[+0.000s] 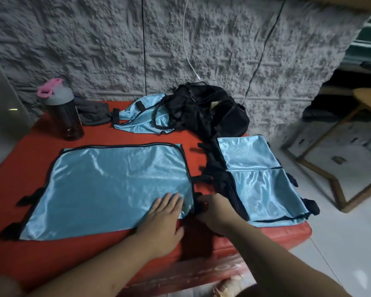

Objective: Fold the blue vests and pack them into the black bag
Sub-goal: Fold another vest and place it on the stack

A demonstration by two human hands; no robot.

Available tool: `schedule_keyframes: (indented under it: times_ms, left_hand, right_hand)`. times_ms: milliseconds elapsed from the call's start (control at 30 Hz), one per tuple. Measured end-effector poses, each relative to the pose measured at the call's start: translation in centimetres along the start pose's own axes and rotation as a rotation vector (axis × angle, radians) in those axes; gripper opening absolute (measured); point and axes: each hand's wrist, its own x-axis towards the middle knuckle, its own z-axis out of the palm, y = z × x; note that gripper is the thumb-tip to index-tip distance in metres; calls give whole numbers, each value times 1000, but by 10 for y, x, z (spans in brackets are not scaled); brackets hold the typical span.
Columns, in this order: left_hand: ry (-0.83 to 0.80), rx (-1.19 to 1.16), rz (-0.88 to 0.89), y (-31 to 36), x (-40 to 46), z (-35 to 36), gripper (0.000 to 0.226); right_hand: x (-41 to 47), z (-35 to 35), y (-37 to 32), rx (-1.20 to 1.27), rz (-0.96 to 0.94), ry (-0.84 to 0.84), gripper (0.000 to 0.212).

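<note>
From the head view, the left hand (165,213) lay flat, fingers straight, on a spread blue vest (114,187) on the red worktop (30,151). The right hand (214,211) pinched its black strap (198,197). The black bag (208,112) sat behind.

Three blue vests, one spread flat (107,189), one crumpled (144,116), one on the folded stack at right (259,179), one black bag (204,110), one bottle with pink lid (62,110), one grey cloth (93,113), two hands, left (161,219), right (216,213), one wooden stool (351,151)
</note>
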Motion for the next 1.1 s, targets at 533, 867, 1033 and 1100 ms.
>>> schedule_keyframes:
  times_ms: [533, 867, 1033, 1100]
  left_hand:
    - [-21, 111, -38, 1, -5, 11, 78]
    - [67, 98, -110, 4, -6, 17, 80]
    - [74, 125, -93, 4, -9, 18, 74]
    - [89, 150, -84, 4, -9, 20, 73]
  right_hand:
    - [3, 2, -16, 224, 8, -110, 26]
    - [8, -8, -6, 64, 42, -140, 9]
    - [2, -6, -17, 482, 221, -304, 16]
    - [0, -3, -19, 491, 233, -324, 8]
